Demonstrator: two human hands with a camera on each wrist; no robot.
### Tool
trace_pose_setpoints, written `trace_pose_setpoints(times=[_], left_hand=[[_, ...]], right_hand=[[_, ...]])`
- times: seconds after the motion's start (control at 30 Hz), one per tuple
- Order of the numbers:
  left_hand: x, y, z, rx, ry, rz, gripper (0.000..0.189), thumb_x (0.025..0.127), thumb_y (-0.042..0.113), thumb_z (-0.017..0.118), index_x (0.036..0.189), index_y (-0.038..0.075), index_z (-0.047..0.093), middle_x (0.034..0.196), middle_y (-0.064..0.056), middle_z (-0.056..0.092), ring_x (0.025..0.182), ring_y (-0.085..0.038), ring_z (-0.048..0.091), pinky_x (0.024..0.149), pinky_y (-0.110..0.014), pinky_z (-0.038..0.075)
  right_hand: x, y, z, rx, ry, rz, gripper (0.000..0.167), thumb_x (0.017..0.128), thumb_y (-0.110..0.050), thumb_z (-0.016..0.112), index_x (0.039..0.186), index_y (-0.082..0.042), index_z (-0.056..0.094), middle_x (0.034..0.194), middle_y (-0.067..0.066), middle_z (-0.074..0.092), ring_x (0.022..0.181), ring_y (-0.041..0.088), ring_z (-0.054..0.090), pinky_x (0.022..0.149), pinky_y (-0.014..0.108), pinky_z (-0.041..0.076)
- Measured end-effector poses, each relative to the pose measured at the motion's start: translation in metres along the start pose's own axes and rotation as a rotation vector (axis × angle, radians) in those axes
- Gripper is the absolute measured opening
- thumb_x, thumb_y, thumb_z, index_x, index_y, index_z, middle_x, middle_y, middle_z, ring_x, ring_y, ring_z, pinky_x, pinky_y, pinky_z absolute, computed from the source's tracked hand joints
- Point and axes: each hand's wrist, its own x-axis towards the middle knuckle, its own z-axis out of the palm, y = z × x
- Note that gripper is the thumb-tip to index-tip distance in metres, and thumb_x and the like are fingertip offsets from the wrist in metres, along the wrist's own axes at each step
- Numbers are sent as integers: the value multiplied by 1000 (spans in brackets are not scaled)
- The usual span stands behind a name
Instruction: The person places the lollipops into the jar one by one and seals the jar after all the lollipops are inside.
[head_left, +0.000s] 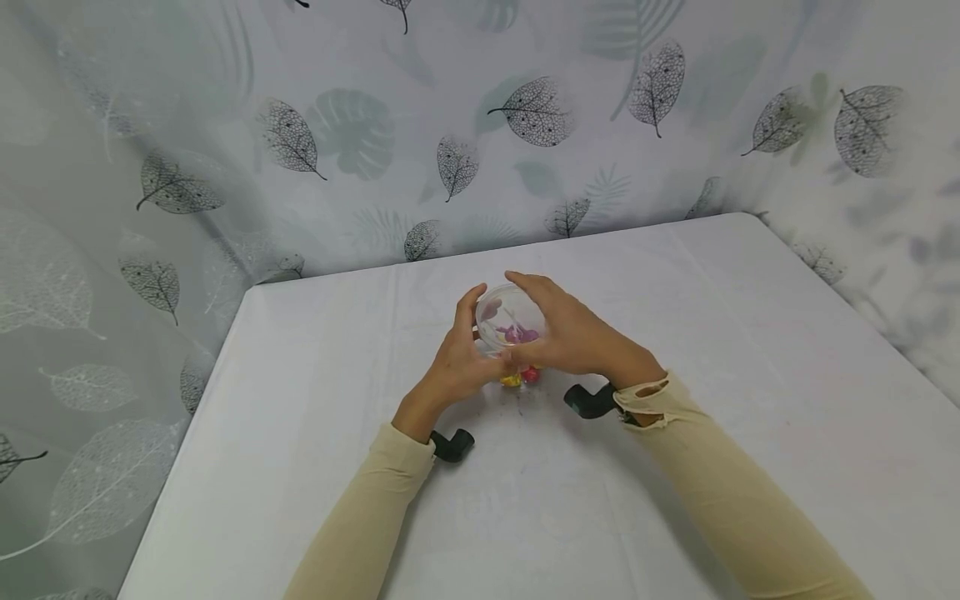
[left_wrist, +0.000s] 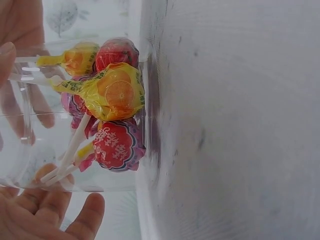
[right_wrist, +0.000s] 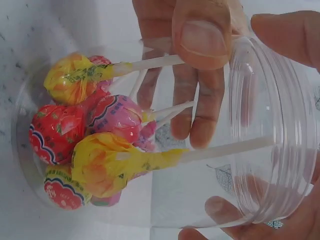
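Note:
A clear plastic jar (head_left: 511, 307) with a threaded rim stands upright at the table's middle, its base at or very near the cloth. My left hand (head_left: 463, 360) curls round its left side and my right hand (head_left: 576, 332) round its right, thumbs meeting at the near side. Several wrapped lollipops fill the bottom of the jar. Among them are a yellow lollipop (left_wrist: 116, 94) with an orange printed on it and a red one (left_wrist: 119, 146). White sticks point up toward the rim in the right wrist view. Whether a lid covers the top, I cannot tell.
A white cloth covers the table (head_left: 322, 383). Leaf-patterned fabric (head_left: 352, 133) hangs behind it and along both sides. Dark wrist mounts (head_left: 453, 446) stick out from under both sleeves, close to the tabletop.

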Motion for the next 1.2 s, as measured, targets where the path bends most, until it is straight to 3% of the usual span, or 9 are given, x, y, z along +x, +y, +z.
trace_pose_setpoints(times=[0.23, 0.47, 0.6, 0.77, 0.9, 1.03, 1.2], left_hand=[[0, 0, 0, 1, 6, -5, 113, 80, 25, 88, 164, 27, 12, 154, -15, 44, 133, -33, 49, 113, -54, 42], [0, -1, 0, 2, 4, 4, 111, 79, 36, 84, 164, 30, 12, 154, -11, 43, 135, -32, 48, 115, -52, 41], [-1, -1, 0, 3, 13, -14, 113, 79, 32, 87, 164, 29, 13, 152, -9, 44, 135, -35, 48, 112, -54, 43], [-1, 0, 1, -2, 15, -17, 116, 78, 27, 91, 164, 27, 13, 152, -9, 44, 136, -34, 47, 113, -54, 42], [-1, 0, 1, -2, 8, -21, 115, 78, 29, 89, 165, 27, 13, 153, -7, 43, 136, -34, 47, 114, -54, 42], [-1, 0, 1, -6, 7, -30, 115, 78, 32, 88, 165, 27, 13, 154, -6, 42, 137, -36, 47, 112, -56, 43], [-1, 1, 1, -1, 13, -34, 116, 78, 29, 89, 165, 27, 13, 153, -7, 41, 137, -39, 47, 108, -57, 46]], right_hand=[[2, -2, 5, -42, 49, 35, 113, 77, -56, 89, 164, -17, 30, 156, 15, 38, 135, 33, 49, 110, 58, 44], [1, -1, 0, -11, -8, 8, 113, 80, -45, 88, 167, -21, 21, 169, 7, 27, 153, 28, 31, 120, 58, 32], [1, -1, -1, -30, 9, 2, 109, 80, -43, 90, 166, -17, 26, 165, 10, 33, 149, 32, 38, 118, 59, 34], [2, -3, 2, -77, 43, 22, 113, 76, -54, 90, 164, -16, 31, 157, 15, 38, 137, 34, 49, 112, 58, 43], [0, -3, 2, -61, 20, 35, 113, 78, -57, 87, 166, -23, 25, 163, 12, 31, 144, 32, 43, 114, 59, 41], [-1, -3, -1, -23, -12, 19, 105, 85, -49, 83, 167, -24, 23, 169, 6, 27, 153, 29, 32, 120, 60, 32], [1, -4, -1, -39, 18, 18, 103, 83, -46, 86, 164, -18, 30, 163, 10, 37, 146, 32, 41, 116, 59, 37]])
